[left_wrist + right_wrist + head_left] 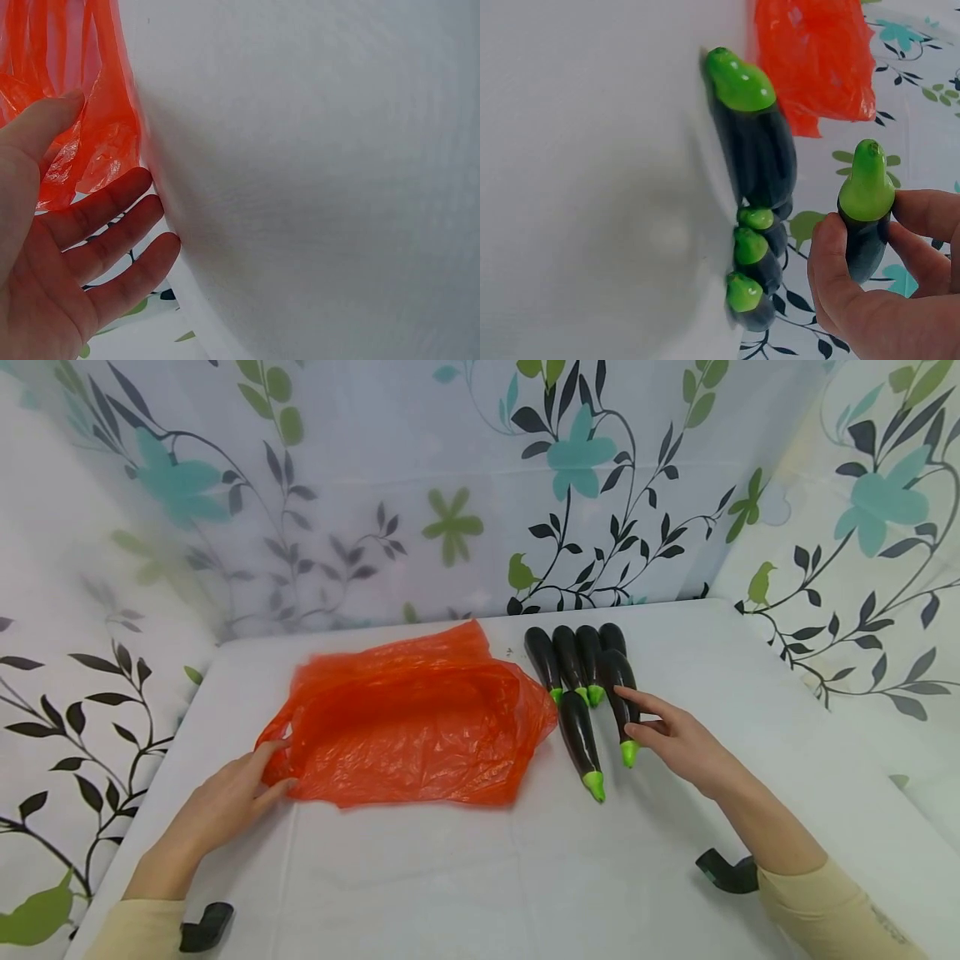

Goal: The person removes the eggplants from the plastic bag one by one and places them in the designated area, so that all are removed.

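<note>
In the head view an orange-red plastic bag [405, 735] lies spread on the white table, its mouth turned toward me. My left hand [232, 802] is at the bag's left edge, thumb and fingers spread apart against the film. In the left wrist view, the thumb overlaps the bag [109, 146] and three fingers stretch out beside it. On the right, my right hand [678, 743] pinches a dark eggplant [619, 693] with a bright green cap between thumb and fingers. The right wrist view shows this eggplant [868, 202] held above the table, green end toward the camera.
Several similar eggplants [567, 656] lie in a row behind the held one, at the bag's right. Another eggplant [579, 739] lies in front of that row, close to the bag. A floral curtain [450, 468] hangs behind the white table [450, 877] and at both sides.
</note>
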Demonstrator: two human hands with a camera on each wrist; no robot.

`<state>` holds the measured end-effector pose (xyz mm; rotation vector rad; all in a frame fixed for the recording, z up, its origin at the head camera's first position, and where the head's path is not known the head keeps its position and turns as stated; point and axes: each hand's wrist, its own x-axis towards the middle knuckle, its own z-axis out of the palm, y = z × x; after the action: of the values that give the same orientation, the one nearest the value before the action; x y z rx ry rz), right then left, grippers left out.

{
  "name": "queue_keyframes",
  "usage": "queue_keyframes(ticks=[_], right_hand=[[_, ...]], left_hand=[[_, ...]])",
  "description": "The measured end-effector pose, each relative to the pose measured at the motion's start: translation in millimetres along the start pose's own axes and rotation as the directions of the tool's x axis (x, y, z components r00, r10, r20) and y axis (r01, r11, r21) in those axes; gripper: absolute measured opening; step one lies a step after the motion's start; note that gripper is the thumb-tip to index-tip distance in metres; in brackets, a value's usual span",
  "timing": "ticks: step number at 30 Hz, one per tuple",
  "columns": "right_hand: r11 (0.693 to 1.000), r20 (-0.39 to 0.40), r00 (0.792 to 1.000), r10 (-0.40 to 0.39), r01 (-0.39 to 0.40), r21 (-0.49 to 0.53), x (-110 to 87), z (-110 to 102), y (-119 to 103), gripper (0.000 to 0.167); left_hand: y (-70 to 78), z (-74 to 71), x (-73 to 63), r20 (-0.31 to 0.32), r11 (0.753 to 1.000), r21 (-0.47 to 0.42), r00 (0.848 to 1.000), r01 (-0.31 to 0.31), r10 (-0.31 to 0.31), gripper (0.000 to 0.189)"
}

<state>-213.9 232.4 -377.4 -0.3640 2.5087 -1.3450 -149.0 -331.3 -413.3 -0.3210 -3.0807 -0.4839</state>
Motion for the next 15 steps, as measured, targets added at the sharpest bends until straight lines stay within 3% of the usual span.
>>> queue_keyframes(ticks=[10, 15], right_hand=[[0.984, 0.016, 0.999, 0.029, -0.026, -0.177, 4.3, 2.2, 19.6, 0.053], [0.978, 0.025, 1.0, 0.019, -0.013, -0.209, 4.4, 5.4, 21.5, 0.051]], left_hand=[[1.7, -1.1, -0.6, -0.013, 1.0, -0.001, 1.0, -0.01, 0.01, 0.052], [0.5, -0.3, -1.1, -0.012, 1.0, -0.003, 1.0, -0.008, 0.008, 0.054]])
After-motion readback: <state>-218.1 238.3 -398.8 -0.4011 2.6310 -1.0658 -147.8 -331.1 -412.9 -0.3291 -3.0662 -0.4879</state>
